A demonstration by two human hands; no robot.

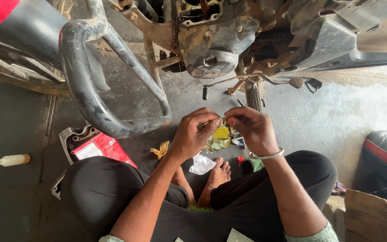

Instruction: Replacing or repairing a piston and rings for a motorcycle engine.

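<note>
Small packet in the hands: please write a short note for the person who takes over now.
Left hand and right hand both pinch the top of a small clear packet with a yellow part, held above the bare feet.
The packet looks not fully open.
A red box lies by the left knee, a small bottle further left, the motorcycle engine in front.
Left to do: probably finish opening the packet.
</note>
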